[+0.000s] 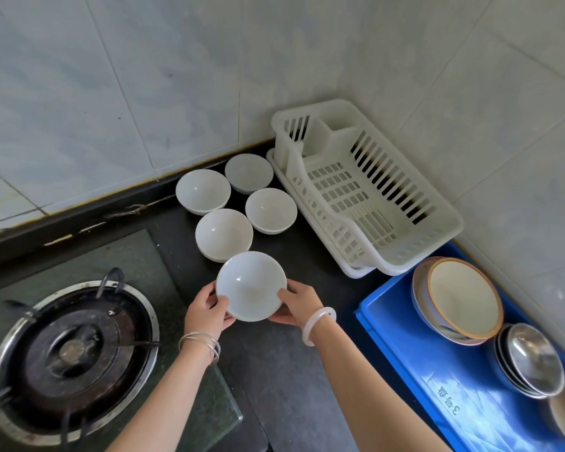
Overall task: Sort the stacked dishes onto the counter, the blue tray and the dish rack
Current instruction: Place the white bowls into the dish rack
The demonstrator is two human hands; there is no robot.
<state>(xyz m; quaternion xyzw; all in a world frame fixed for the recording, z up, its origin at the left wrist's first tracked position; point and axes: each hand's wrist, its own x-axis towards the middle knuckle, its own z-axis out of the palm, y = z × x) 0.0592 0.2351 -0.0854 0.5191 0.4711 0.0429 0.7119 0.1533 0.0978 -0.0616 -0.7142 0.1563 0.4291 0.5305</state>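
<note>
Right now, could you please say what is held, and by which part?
The left hand and right hand hold a white bowl by opposite rim edges.

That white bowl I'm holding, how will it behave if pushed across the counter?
The white bowl looks like glazed ceramic: probably rigid, slippery, and chippable against the neighbouring bowl. Rounded sides suggest it might tip if pushed at the rim.

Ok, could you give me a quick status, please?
Both gripping: left hand, right hand on white bowl rim. Behind it, more white bowls on counter. Nothing in the way.
</note>
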